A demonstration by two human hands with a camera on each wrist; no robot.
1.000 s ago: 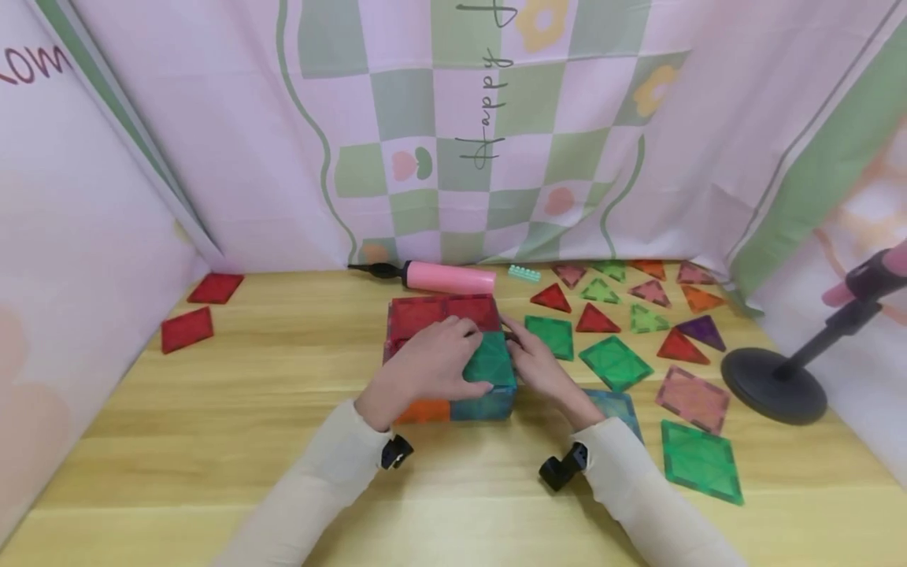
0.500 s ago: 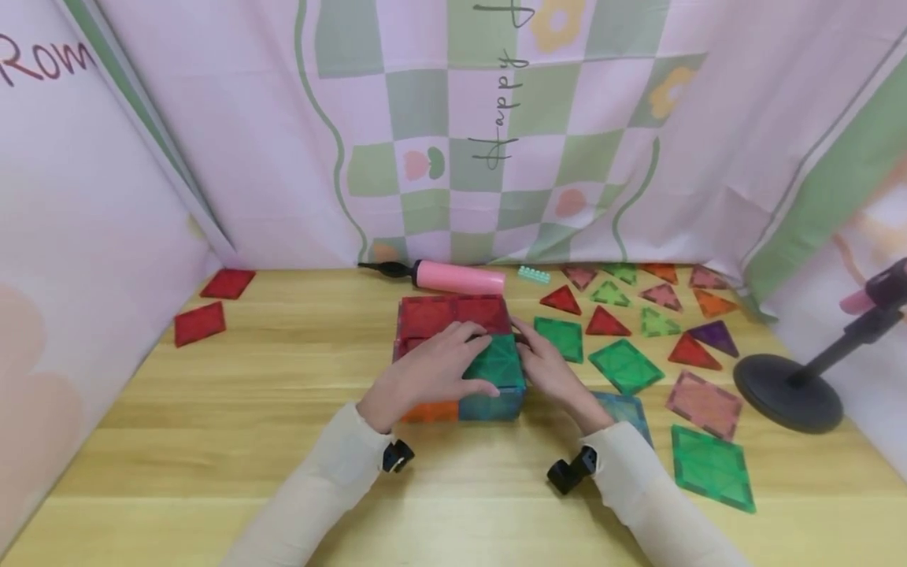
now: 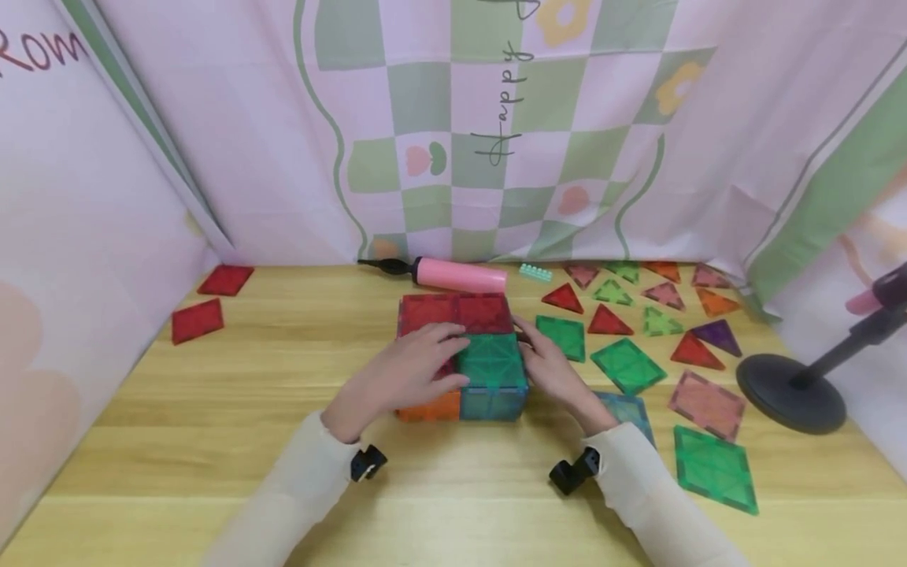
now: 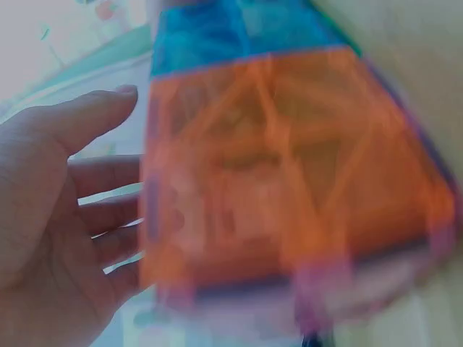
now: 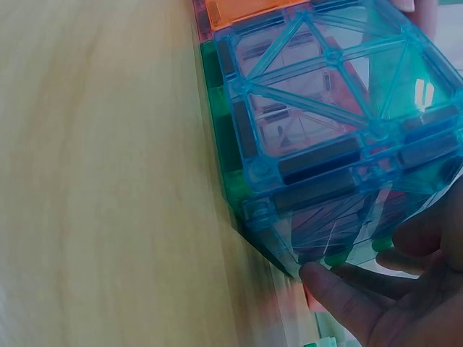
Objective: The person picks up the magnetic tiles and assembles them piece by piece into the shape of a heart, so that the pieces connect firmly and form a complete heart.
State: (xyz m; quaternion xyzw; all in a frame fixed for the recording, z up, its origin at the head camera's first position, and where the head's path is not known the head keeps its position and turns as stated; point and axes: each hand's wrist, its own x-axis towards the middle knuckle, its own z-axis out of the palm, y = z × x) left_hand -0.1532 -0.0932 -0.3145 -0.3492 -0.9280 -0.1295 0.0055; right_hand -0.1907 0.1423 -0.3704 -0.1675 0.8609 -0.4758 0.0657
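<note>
A low block built of see-through magnetic tiles (image 3: 485,312) stands mid-table. Red tiles cover its back and left top, a green tile (image 3: 492,361) the front right. Its front shows an orange tile (image 4: 268,166) and a blue tile (image 5: 318,79). My left hand (image 3: 407,368) hovers over or touches the left top, fingers extended and slightly bent; contact is hard to tell. In the left wrist view its thumb stands apart from the fingers, with nothing gripped. Against the block's right side rests my right hand (image 3: 556,376), fingers loosely extended, a fingertip touching the lower wall.
Loose triangle tiles and green square tiles (image 3: 628,365) lie on the right, near a black stand base (image 3: 790,394). A blue tile (image 3: 627,413) is by the right wrist. Two red tiles (image 3: 198,321) lie far left. Behind the block are a pink pump (image 3: 460,275) and a mint brick (image 3: 535,272).
My left hand has slid left, off the green tile, which now shows fully. The right hand stays at the block's right side. The head view has shifted slightly.
</note>
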